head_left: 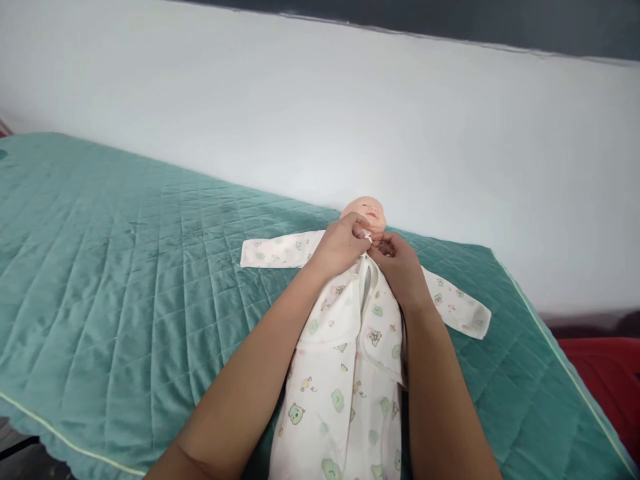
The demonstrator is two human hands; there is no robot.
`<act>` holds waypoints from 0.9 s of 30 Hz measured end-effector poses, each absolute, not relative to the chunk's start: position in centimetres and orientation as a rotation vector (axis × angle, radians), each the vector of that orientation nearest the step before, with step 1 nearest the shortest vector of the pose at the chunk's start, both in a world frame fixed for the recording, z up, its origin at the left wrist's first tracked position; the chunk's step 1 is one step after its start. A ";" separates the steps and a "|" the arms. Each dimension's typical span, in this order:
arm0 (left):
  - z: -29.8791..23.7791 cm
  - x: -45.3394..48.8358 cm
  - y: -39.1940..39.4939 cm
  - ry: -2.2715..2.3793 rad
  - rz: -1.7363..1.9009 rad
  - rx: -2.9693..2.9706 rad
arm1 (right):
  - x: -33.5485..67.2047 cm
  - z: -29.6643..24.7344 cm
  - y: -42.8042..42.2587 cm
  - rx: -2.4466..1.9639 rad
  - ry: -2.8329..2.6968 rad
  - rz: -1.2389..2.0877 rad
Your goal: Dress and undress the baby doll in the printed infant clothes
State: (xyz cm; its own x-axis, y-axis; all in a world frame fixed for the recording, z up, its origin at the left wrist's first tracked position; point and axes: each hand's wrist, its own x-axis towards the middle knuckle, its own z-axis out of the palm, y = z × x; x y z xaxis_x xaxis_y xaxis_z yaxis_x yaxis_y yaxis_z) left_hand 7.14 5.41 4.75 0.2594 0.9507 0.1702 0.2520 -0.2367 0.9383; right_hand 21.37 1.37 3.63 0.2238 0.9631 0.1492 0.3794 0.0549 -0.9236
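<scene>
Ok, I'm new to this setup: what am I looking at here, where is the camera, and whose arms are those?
There is no machine here. The single picture comes from a camera worn on a person's head, looking forward and down, so the two bare arms coming up from the bottom edge are that person's own. A doll lies on its back on a green quilted cover, dressed in a white baby garment printed with small animals, its sleeves spread out to both sides. The left hand and the right hand meet just under the doll's chin, and each pinches the garment's fabric at the collar. Behind is a white wall, and something red sits at the far right.
</scene>
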 end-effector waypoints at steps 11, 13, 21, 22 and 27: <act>4.4 7.0 5.8 1.056 1.044 1.648 | 21.6 3.5 1.3 -1.474 -1.309 0.792; 4.3 7.0 5.8 1.049 1.046 1.652 | 21.6 3.4 1.3 -1.464 -1.301 0.802; 4.6 7.2 5.5 1.101 1.039 1.726 | 21.8 3.3 1.4 -1.441 -1.301 0.799; 4.7 7.2 5.4 1.117 1.040 1.737 | 21.8 3.3 1.4 -1.440 -1.302 0.797; 4.9 7.2 5.2 1.201 1.053 1.783 | 21.8 3.3 1.4 -1.450 -1.283 0.798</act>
